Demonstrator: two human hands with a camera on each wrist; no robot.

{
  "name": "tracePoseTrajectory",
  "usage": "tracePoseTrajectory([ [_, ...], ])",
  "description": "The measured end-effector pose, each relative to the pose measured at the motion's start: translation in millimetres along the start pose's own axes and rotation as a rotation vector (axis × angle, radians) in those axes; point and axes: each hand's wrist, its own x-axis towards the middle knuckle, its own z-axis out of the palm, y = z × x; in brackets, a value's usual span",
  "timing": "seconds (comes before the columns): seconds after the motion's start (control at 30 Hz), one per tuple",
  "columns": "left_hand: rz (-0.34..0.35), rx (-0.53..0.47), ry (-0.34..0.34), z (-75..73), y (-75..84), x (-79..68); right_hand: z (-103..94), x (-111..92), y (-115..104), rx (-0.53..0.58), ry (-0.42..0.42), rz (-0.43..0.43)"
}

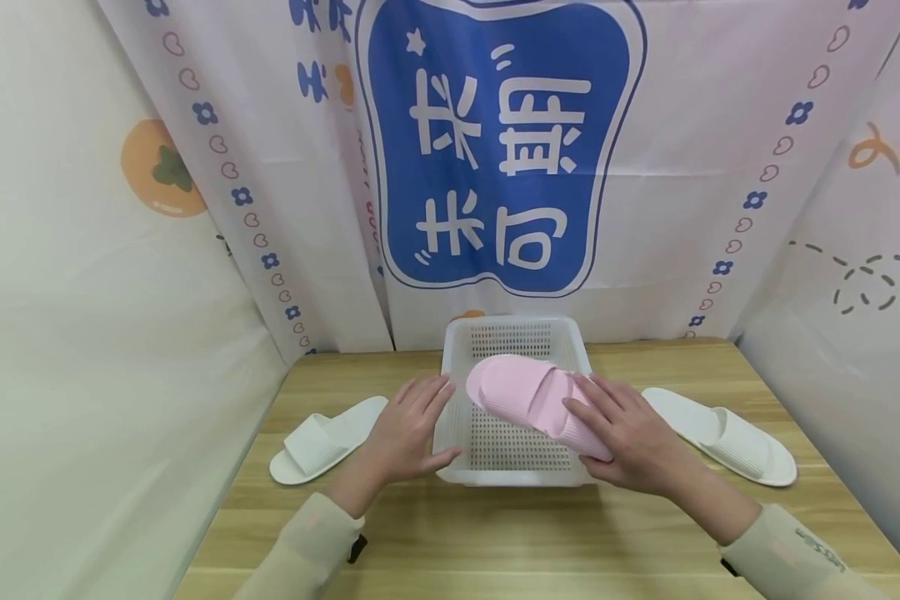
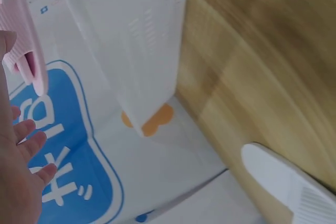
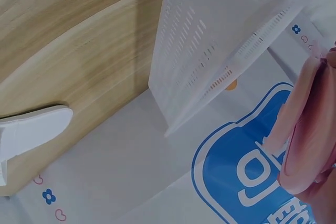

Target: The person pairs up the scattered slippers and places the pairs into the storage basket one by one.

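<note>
Gripping the pink slippers (image 1: pixel 517 392), apparently two stacked, at one end with the bent fingers of the right hand (image 1: pixel 633 437); holding the left hand (image 1: pixel 411 429) apart, thumb and fingers wide. Tilted above the white basket (image 1: pixel 516 478), near the desk's (image 1: pixel 495 542) far edge. Might slide apart or drop, given so one-ended a grip, or snag on the basket's rim. Ribbed straps, smooth rounded soles, perforated plastic walls. Farther out, a white slipper (image 1: pixel 317 445) toward the left edge, another white slipper (image 1: pixel 744 443) toward the right.
</note>
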Motion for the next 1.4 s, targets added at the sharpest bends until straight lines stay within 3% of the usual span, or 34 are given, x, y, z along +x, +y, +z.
tracePoseTrajectory([
  [0.17, -0.020, 0.015, -0.046, 8.6, -1.9, -10.7, 1.8, -2.4, 0.9, 0.002, 0.004, 0.022],
  [0.47, -0.134, -0.048, -0.217, 19.3, 1.8, -25.4, 5.6, -2.0, 0.8, -0.009, -0.001, 0.053],
  [0.67, -0.138, -0.033, -0.254, 25.2, 3.1, -31.4, 6.6, 0.6, 0.3, -0.012, 0.001, 0.071],
  [0.97, -0.161, 0.005, -0.372, 30.2, 3.0, -35.9, 12.4, 1.9, 0.6, -0.012, 0.028, 0.092],
  [1.4, -0.154, -0.023, -0.402, 33.7, 2.4, -38.6, 22.6, 12.2, -2.1, -0.061, 0.050, 0.205],
])
